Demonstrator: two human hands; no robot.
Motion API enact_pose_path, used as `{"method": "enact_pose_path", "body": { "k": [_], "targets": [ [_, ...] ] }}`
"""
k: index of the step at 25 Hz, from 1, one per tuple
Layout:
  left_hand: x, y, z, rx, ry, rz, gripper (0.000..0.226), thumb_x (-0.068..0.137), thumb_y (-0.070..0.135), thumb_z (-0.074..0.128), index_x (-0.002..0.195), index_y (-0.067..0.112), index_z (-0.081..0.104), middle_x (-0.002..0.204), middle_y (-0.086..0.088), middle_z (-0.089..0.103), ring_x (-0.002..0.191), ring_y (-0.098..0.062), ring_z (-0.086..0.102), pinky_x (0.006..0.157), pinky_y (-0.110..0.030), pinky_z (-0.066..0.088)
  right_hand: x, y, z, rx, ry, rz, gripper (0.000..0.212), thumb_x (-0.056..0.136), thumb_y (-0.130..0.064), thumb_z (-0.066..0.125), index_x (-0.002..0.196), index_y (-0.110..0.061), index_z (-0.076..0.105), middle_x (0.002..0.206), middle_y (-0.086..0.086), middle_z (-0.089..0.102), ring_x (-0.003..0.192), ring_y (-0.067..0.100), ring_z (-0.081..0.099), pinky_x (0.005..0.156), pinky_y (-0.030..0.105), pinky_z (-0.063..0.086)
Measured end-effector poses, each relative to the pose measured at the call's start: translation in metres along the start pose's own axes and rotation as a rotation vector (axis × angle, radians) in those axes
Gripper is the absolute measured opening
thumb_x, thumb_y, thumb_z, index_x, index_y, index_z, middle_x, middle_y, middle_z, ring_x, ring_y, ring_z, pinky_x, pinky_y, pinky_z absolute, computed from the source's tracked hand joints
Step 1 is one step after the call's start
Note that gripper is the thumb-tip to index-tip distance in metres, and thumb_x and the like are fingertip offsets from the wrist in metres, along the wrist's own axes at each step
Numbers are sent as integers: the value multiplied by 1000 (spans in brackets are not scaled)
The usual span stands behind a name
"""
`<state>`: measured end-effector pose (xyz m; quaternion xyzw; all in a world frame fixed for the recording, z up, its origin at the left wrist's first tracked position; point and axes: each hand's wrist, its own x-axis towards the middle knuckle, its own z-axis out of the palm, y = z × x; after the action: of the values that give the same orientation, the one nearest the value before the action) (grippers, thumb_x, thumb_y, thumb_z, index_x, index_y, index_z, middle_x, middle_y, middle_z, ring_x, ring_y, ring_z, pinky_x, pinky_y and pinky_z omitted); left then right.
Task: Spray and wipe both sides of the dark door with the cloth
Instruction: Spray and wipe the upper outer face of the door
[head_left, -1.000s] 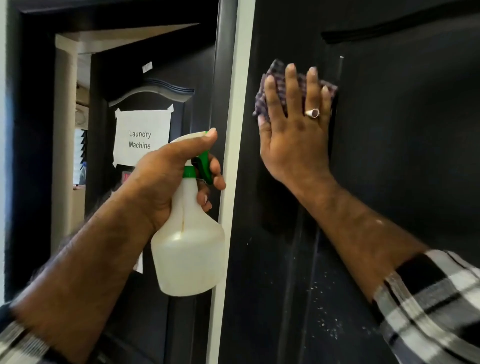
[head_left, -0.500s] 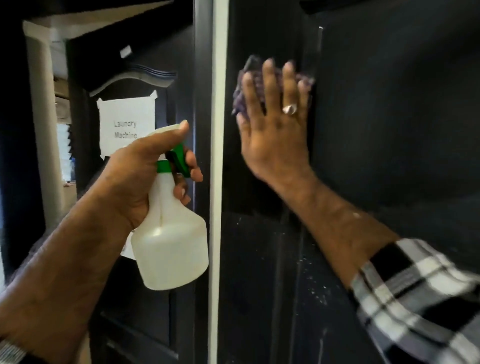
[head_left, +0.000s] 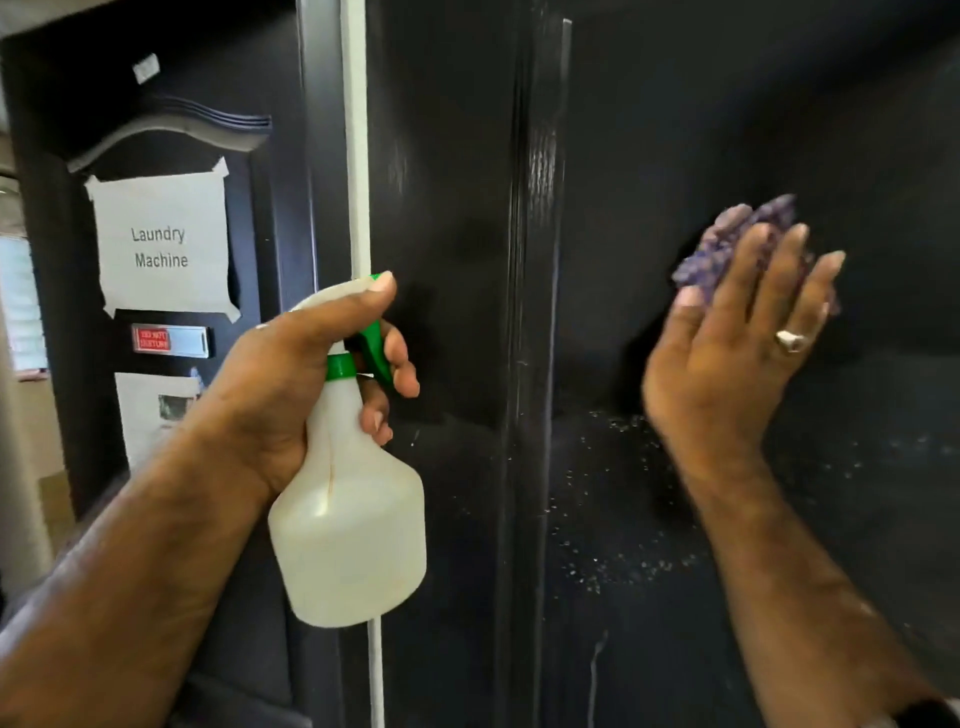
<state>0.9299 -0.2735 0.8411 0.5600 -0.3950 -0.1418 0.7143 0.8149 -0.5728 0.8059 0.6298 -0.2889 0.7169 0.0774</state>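
The dark door (head_left: 649, 130) fills the right two thirds of the view, with spray droplets and a drip on its lower panel. My right hand (head_left: 727, 364) presses a purple checked cloth (head_left: 737, 244) flat against the door's inner panel, right of the raised moulding. My left hand (head_left: 291, 384) grips a white spray bottle (head_left: 348, 519) by its neck. The forefinger lies along the top of the head and other fingers curl around the green trigger (head_left: 376, 348). The bottle hangs in front of the door's white edge (head_left: 358, 156).
Behind the door's edge stands another dark door (head_left: 249, 78) with a taped paper sign (head_left: 161, 244) reading "Laundry Machine", a small red-and-silver plate (head_left: 171, 340) and a second paper below. A bright room shows at the far left.
My right hand has swept the cloth rightward and down across the moulding onto the inner panel. The view has swung so the door's edge sits further right. The left hand keeps its grip on the bottle.
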Motion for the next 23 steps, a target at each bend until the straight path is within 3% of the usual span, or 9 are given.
{"method": "enact_pose_path", "body": {
  "k": [1,4,8,10,13,16,18,20,23],
  "targets": [
    [2,0,4,-2,0,1,35,92,51,68,79,18,68,87,-19,67,46,-21,54,59,-35,55,-17,-23,3,14,-38,-20,63,117,-42,34,170,-10,26,176,23,19,162,51,12,129,66,15],
    [5,0,14,3,4,-10,35,92,50,67,78,18,69,84,-17,67,45,-20,53,59,-34,55,-68,-83,10,90,-221,-339,64,115,-50,35,170,-18,30,178,18,15,165,46,5,131,65,9],
    [10,0,23,-13,-2,4,28,94,48,69,91,20,66,85,-17,67,45,-20,53,57,-33,55,-81,-57,-2,103,-315,-416,59,116,-44,39,169,-19,34,179,14,15,166,42,4,131,64,12],
    [8,0,24,6,-15,-15,33,93,49,69,80,18,69,85,-18,67,45,-21,53,58,-34,54,-117,-35,-16,63,-376,-528,59,114,-39,44,168,-18,35,179,14,18,166,41,6,131,64,16],
    [9,0,27,36,-31,-61,39,90,52,70,77,15,69,86,-18,68,46,-20,54,60,-34,55,-90,-34,-9,38,-319,-611,59,111,-35,49,167,-18,39,178,15,21,166,42,9,131,64,14],
    [15,-1,35,23,-20,-56,37,89,51,71,76,17,69,85,-17,68,46,-20,53,59,-34,54,-15,-74,9,53,-252,-440,58,111,-37,41,167,-21,38,179,14,17,166,42,6,131,63,11],
    [19,-5,42,7,1,-39,34,88,51,72,78,18,70,83,-16,68,46,-21,53,58,-34,54,-20,-75,14,73,-242,-406,59,112,-36,40,169,-21,34,180,14,14,166,41,4,132,63,9],
    [20,-10,48,3,-2,-38,31,88,51,72,82,20,72,83,-14,69,48,-21,53,59,-35,54,-54,-56,9,80,-290,-487,60,113,-36,43,170,-19,31,180,14,13,166,40,3,132,61,9],
    [21,-13,60,3,-46,-27,31,89,49,71,72,24,74,80,-16,67,45,-22,50,58,-35,52,-55,-15,-1,77,-242,-678,58,115,-37,44,169,-19,32,178,13,20,166,38,11,131,61,17]
  ]
}}
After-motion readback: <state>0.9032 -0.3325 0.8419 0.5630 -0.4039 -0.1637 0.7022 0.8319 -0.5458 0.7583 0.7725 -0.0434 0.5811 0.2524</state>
